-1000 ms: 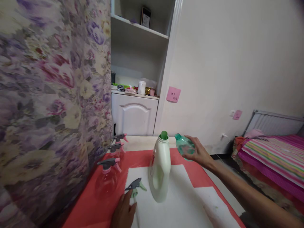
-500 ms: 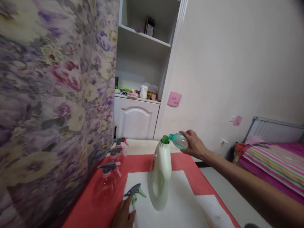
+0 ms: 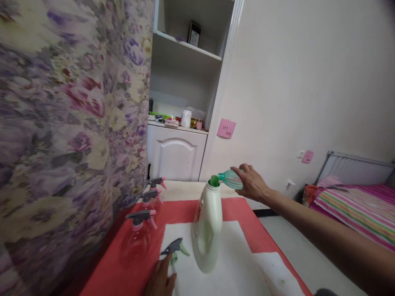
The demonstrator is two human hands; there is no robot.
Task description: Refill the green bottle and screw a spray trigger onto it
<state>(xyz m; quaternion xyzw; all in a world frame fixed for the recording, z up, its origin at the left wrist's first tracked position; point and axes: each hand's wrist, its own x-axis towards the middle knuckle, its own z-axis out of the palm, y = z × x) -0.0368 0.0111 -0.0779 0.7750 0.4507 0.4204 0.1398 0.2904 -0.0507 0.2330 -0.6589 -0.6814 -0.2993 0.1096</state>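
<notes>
My right hand (image 3: 252,181) is closed around a clear green plastic bottle (image 3: 232,179). The bottle lies nearly level, its mouth pointing left at the opening of a large pale green jug (image 3: 209,230). A darker green piece (image 3: 214,181) sticks up in the jug's mouth; I cannot make out whether the bottle touches it. The jug stands upright on white paper. Low in the view, my left hand (image 3: 161,278) grips a grey and green spray trigger head (image 3: 174,247) by its lower part, left of the jug.
Several clear spray bottles with grey and pink heads (image 3: 138,234) stand along the left of the red-covered table (image 3: 108,271). A floral curtain (image 3: 74,144) hangs beside them. Behind are a white cabinet (image 3: 175,152) and wall; a bed (image 3: 354,205) is at right.
My right hand has shifted slightly up and left, and the green bottle is a little more level. The left hand and jug have stayed in place.
</notes>
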